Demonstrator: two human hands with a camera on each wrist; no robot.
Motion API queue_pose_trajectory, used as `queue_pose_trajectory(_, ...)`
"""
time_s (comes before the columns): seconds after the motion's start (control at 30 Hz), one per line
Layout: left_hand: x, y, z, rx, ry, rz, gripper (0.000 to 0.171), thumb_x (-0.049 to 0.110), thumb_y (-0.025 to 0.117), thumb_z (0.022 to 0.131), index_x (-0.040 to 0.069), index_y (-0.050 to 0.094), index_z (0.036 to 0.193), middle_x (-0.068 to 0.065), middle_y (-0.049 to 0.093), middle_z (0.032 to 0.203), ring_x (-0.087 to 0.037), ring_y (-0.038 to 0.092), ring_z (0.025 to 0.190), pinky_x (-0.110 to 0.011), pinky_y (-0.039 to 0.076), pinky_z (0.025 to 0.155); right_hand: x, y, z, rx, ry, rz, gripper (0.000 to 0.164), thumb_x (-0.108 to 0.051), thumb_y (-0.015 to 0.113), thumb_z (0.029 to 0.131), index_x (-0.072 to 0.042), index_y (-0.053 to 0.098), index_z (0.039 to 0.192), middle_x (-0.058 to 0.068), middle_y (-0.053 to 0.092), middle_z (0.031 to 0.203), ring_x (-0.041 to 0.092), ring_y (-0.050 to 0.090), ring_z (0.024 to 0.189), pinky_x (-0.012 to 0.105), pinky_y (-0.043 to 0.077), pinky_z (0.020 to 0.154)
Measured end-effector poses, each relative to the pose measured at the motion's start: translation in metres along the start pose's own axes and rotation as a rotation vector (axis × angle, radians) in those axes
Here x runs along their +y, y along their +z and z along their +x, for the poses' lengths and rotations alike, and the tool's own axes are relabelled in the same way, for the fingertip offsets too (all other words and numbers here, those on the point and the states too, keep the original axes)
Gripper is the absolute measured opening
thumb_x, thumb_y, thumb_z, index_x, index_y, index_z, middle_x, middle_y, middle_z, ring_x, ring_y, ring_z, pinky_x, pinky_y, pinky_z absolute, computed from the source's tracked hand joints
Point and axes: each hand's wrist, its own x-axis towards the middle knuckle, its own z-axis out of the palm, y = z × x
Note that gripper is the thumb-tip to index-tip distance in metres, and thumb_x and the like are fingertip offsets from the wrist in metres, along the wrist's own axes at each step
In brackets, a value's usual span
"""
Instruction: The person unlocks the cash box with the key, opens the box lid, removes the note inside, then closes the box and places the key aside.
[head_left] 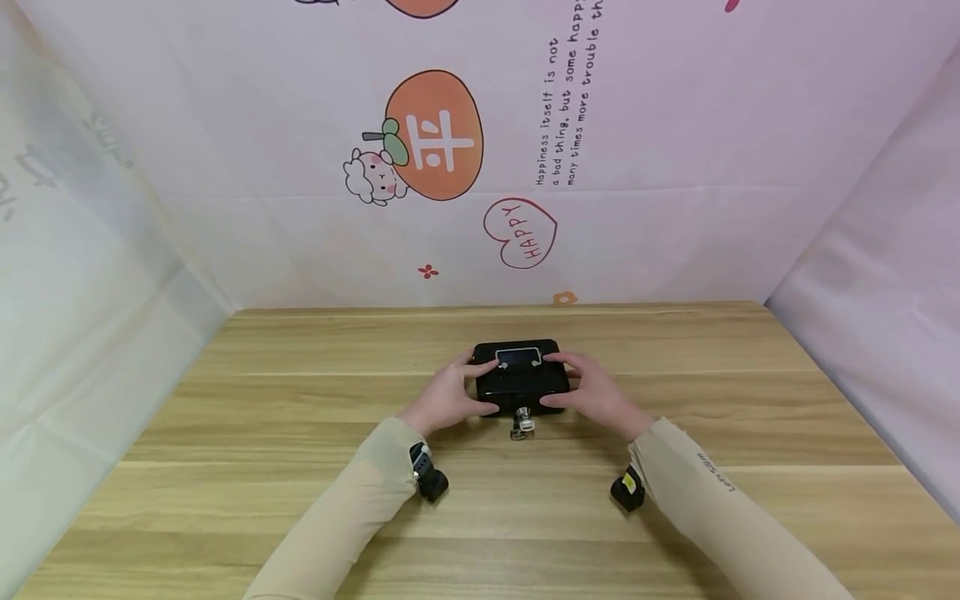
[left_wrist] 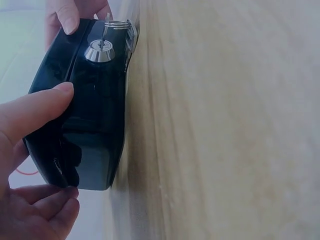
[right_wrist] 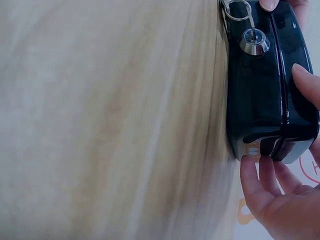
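A small black metal cash box point(head_left: 522, 383) sits on the wooden table, its lid down and a wire carry handle point(head_left: 517, 350) on top. From the left side my left hand point(head_left: 448, 394) grips it, thumb on the front near the lid seam and fingers around the end. My right hand point(head_left: 602, 396) holds the opposite end, its thumb point(right_wrist: 306, 82) likewise on the lid's front. A silver lock point(left_wrist: 100, 51) projects from the front, with a key in it and a key ring point(right_wrist: 238, 10) hanging from the key. The box's back is hidden in the wrist views.
The wood-grain table point(head_left: 525, 517) runs back to a white printed cloth point(head_left: 660, 167) standing behind it. More white cloth walls point(head_left: 75, 275) rise on the left and right. Each sleeve carries a small black wrist camera point(head_left: 430, 479).
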Motion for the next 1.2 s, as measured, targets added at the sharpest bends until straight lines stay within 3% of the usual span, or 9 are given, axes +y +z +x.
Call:
queue_pose_trajectory(0.8,0.005,-0.004,0.003,0.012,-0.005,0.045,0.067,0.027,0.082,0.073,0.023,0.055,0.135,-0.022,0.031,0.15,-0.04,0.035,0.135,-0.048,0.034,0.108,-0.008,-0.005,-0.001,0.013,0.023,0.003,0.064,-0.021,0.077,0.079,-0.006,0.051,0.135,0.024,0.041,0.141,0.042,0.048,0.121,0.051,0.044,0.094)
queue_pose_trajectory(1.2,-0.001,-0.006,0.003,0.031,0.056,-0.017,0.068,0.03,0.078,0.077,0.017,0.052,0.138,-0.022,0.032,0.149,-0.04,0.034,0.136,-0.049,0.033,0.109,-0.013,-0.004,-0.004,0.06,0.014,0.05,0.062,-0.022,0.074,0.082,-0.005,0.049,0.136,0.023,0.048,0.138,0.041,0.05,0.121,0.049,0.046,0.095)
